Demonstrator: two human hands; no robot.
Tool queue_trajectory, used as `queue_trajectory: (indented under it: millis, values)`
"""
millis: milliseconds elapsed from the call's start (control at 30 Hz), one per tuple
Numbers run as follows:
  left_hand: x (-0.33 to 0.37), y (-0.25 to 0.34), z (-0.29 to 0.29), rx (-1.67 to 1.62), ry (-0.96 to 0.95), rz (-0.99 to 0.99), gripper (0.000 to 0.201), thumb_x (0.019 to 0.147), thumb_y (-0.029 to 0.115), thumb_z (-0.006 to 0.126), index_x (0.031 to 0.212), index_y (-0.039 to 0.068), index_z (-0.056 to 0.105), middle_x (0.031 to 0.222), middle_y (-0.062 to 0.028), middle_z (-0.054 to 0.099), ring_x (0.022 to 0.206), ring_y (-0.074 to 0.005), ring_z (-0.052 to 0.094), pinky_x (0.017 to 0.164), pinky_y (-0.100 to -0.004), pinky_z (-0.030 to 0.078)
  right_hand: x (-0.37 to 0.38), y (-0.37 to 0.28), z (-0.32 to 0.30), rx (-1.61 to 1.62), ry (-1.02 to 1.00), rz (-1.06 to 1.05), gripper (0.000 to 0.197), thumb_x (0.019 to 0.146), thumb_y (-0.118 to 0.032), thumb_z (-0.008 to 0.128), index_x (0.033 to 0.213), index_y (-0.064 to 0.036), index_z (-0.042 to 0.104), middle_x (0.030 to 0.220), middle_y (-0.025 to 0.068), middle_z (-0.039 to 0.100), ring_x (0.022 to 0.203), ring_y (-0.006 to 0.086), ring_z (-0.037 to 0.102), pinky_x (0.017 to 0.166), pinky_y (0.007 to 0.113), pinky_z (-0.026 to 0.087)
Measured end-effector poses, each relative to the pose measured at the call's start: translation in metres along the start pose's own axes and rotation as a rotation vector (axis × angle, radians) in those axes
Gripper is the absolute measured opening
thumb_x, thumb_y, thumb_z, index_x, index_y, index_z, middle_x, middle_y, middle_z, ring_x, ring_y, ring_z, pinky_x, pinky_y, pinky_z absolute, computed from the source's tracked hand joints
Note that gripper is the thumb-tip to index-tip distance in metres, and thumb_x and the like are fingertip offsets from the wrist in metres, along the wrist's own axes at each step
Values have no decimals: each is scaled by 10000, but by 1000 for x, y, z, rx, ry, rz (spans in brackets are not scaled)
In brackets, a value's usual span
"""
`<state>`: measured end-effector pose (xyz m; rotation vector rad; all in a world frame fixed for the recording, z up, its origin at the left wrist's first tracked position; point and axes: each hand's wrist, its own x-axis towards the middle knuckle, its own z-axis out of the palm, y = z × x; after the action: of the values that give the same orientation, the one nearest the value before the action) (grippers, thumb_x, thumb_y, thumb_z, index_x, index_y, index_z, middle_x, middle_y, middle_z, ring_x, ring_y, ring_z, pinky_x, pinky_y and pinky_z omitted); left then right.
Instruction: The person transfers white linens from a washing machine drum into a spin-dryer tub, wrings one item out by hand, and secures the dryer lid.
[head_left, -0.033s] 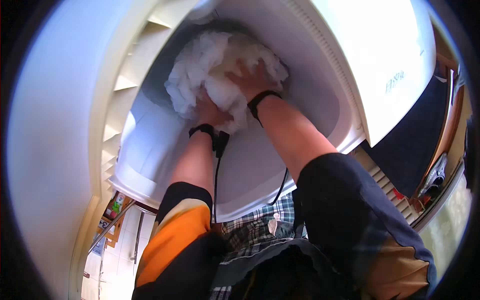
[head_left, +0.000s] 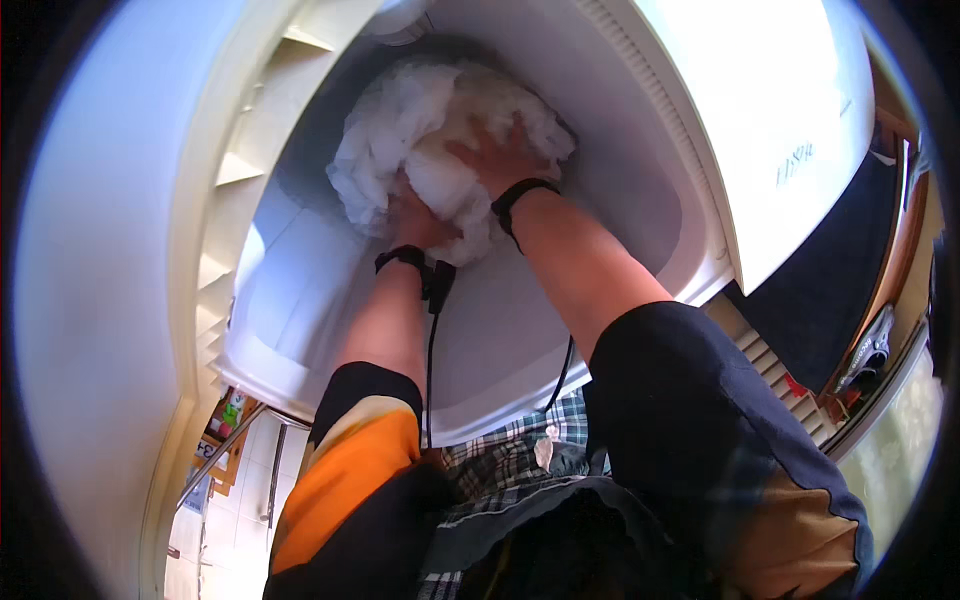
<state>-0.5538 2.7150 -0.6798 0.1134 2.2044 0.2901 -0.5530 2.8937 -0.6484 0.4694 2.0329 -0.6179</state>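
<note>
A big bunched heap of white, soft-looking material (head_left: 380, 130), whose kind I cannot make out, lies at the far end of a deep white basin (head_left: 500, 370). My right hand (head_left: 497, 160) presses on the heap's right side with its fingers spread apart. Lower and to the left, my left hand (head_left: 418, 218) is pushed into the near side of the heap, where folds hide most of its fingers. A black band with a small black device (head_left: 440, 285) and a cable is on my left wrist. Another black band (head_left: 520, 200) circles my right wrist.
A large pale panel (head_left: 110, 300) with a ribbed cream edge rises close on the left. On the right stands a white rounded panel (head_left: 770, 120) with a dark cloth (head_left: 820, 290) beyond it. A metal rail (head_left: 225, 450) stands at lower left. Plaid cloth (head_left: 570, 420) lies against the basin's near rim.
</note>
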Motion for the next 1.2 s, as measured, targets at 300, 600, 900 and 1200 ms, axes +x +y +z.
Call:
queue_trajectory:
  millis: [300,600,900,1200]
  values:
    - [57,-74,43,137,122,132,1241,601,349,843,1493,5,51,1335,-238,518,1218,-382,512,1059,-449,387,97,3,63,60,221,-64,854,881,-686,411,1536,-202,152,1590,138,132,1439,378,179,1150,519,212]
    - [54,-26,6,286,23,37,616,825,263,665,1384,123,449,1384,-185,494,1209,-332,535,1040,-438,399,113,16,54,-128,89,0,783,783,-336,735,1451,-145,376,1490,123,379,1306,330,443,1087,443,360]
    - [33,58,-56,709,558,685,924,618,228,811,1438,318,395,1571,-68,219,1426,-388,211,1133,-578,239,68,29,33,-112,56,-202,1087,624,-496,794,1498,-179,231,1543,157,226,1370,355,337,1104,473,328]
    - [74,-6,-93,243,152,-53,1118,575,286,818,1515,265,214,1551,-89,278,1426,-331,246,1104,-656,210,24,-2,3,-64,-84,-246,1398,469,-648,835,1540,-235,36,1590,185,4,1442,385,177,1116,564,267]
